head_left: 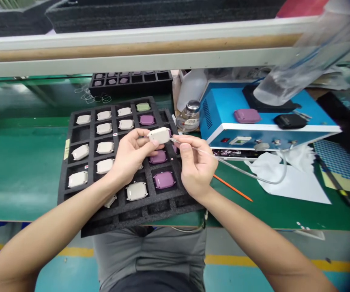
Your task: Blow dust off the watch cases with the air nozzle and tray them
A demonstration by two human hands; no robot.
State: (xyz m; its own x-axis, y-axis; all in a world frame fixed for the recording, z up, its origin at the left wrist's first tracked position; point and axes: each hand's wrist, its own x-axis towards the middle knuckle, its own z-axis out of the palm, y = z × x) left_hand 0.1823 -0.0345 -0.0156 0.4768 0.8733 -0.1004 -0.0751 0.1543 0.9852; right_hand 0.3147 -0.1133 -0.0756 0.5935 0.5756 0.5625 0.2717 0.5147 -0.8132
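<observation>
My left hand (132, 154) is closed on a beige watch-shaped case (159, 136), thumb on its front face, above a black foam tray (118, 213). Between the thumb and fingers of my right hand (196, 166) is a thin clear tube (231, 164), its tip at the right edge of the case. The tray's compartments hold several beige cases, several purple cases (164, 180) and a green case (143, 107). From my right hand the tube curves toward the front of a blue machine (217, 117).
Behind the tray stand a glass jar (188, 117), a white bottle (192, 87) and another foam tray (132, 87). A purple case (247, 116) and a black one (290, 121) sit on the machine. An orange stick (233, 188) and white tissue (269, 166) lie at the right.
</observation>
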